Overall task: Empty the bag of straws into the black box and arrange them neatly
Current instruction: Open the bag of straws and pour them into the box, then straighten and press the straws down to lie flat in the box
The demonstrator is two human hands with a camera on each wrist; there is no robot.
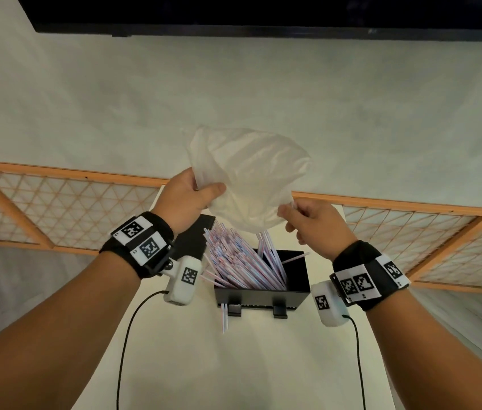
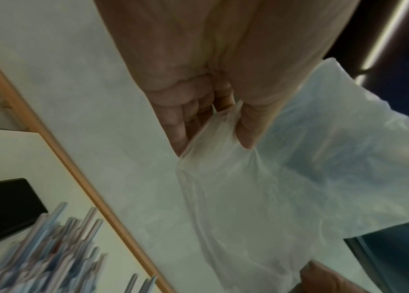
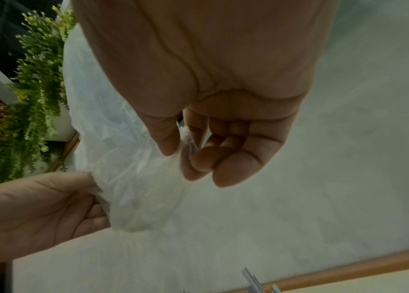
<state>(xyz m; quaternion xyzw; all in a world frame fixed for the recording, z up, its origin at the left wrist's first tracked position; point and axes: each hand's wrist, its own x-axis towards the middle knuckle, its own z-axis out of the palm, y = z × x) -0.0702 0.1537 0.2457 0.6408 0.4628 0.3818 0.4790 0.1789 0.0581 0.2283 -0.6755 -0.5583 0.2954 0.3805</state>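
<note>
A crumpled translucent plastic bag (image 1: 245,176) hangs upside down above the black box (image 1: 263,292), looking slack. My left hand (image 1: 195,193) grips its left side, thumb over the plastic, and shows as left hand (image 2: 213,111) in its wrist view, pinching the bag (image 2: 261,188). My right hand (image 1: 299,216) pinches the bag's right edge; the right hand (image 3: 186,150) nips the bag (image 3: 123,158) between thumb and fingers. Several striped straws (image 1: 242,258) stand slanting in the box, fanned toward the left, some sticking over its rim. Two straws (image 1: 224,318) poke out below the box's front.
The box stands on a pale table (image 1: 248,365). A black lid (image 1: 195,238) leans behind the box on the left. An orange-framed lattice fence (image 1: 65,208) runs across behind the table. Cables (image 1: 124,344) trail from both wrist cameras. A green plant (image 3: 30,103) hangs at left.
</note>
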